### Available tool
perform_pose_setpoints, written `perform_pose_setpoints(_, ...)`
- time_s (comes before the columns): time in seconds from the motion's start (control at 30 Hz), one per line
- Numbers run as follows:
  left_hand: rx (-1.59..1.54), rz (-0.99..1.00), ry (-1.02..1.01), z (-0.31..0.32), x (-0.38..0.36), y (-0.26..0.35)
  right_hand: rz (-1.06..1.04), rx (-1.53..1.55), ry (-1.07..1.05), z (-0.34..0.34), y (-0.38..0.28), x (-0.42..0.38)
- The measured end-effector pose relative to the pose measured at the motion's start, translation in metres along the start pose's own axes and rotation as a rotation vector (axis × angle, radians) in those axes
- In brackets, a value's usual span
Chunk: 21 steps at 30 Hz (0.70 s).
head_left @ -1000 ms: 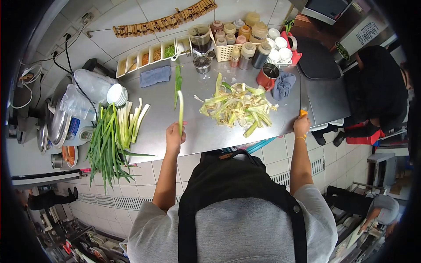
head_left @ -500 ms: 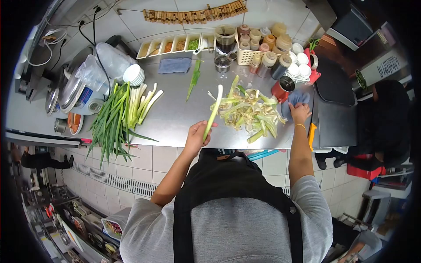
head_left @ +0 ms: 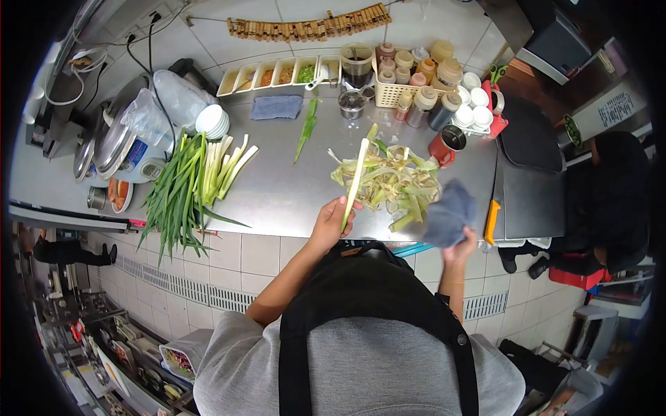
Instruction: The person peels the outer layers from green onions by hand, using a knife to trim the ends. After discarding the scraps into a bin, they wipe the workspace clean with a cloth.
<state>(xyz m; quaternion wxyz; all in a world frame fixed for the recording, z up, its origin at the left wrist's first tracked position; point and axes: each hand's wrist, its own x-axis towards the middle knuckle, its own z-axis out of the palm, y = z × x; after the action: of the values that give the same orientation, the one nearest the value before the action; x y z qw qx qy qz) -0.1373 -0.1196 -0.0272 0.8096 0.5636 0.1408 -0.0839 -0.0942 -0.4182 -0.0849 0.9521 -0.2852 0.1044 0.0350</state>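
Observation:
My left hand (head_left: 333, 223) is closed around the lower part of a peeled green onion stalk (head_left: 358, 179), its white end pointing away from me. In my right hand (head_left: 459, 248) is a blue-grey cloth (head_left: 449, 211), lifted at the counter's front edge and blurred by motion. Between and beyond my hands lies a loose pile of stripped onion peelings (head_left: 388, 182). A bunch of green onions (head_left: 182, 184) rests at the left, its leaves hanging over the front edge. One loose green leaf (head_left: 305, 132) lies farther back.
A red cup (head_left: 444, 147) stands right of the peelings. An orange-handled knife (head_left: 492, 222) lies near the front edge. Sauce bottles in a basket (head_left: 402, 96), topping trays (head_left: 277, 71), a folded cloth (head_left: 276, 107) and white bowls (head_left: 212, 122) line the back. Another person in dark clothes stands at far right.
My right hand has picked the cloth up off the counter and drawn it toward me. My left hand has shifted right with the onion stalk, now over the pile's left edge.

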Motion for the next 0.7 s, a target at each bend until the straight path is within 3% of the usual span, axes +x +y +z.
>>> perform_pose_setpoints(0.07,0.076,0.011,-0.043,0.006,0.006,-0.010,0.225,0.026,-0.030,0.010,0.035,-0.017)
perform_pose_setpoints(0.13,0.115,-0.035,-0.058,0.015,0.010,-0.019,0.238,-0.111,-0.089,0.065,0.063,-0.031)
perform_pose_setpoints(0.17,0.376,0.109,-0.037,0.021,0.011,-0.026,0.355,-0.143,-0.095,0.067,0.077,-0.027)
perform_pose_setpoints(0.2,0.635,0.261,-0.014,0.028,0.012,-0.031,0.263,-0.191,-0.126,0.099,0.086,-0.035)
perform_pose_setpoints(0.23,0.597,0.420,0.037,0.038,0.010,-0.029,0.203,-0.264,-0.122,0.099,0.095,-0.030)
perform_pose_setpoints(0.27,0.602,0.421,0.027,0.037,0.006,-0.023,0.146,-0.338,-0.121,0.100,0.100,-0.024)
perform_pose_setpoints(0.33,0.651,0.124,-0.196,0.031,0.001,-0.010,0.130,-0.296,-0.027,0.106,0.088,-0.006)
perform_pose_setpoints(0.37,0.652,0.128,-0.195,0.030,-0.002,-0.009,0.127,-0.264,0.064,0.111,0.079,0.004)
perform_pose_setpoints(0.43,0.474,0.025,-0.307,0.030,-0.009,-0.010,0.058,-0.236,0.046,0.119,0.068,0.020)
perform_pose_setpoints(0.53,0.394,-0.106,-0.246,0.022,-0.009,0.004,0.120,-0.240,-0.006,0.127,0.077,0.015)
perform_pose_setpoints(0.6,0.395,-0.116,-0.210,0.012,-0.004,-0.002,0.163,-0.264,-0.042,0.135,0.091,0.006)
perform_pose_setpoints(0.7,0.648,0.126,-0.084,0.008,-0.004,0.005,0.151,-0.311,-0.101,0.131,0.116,-0.009)
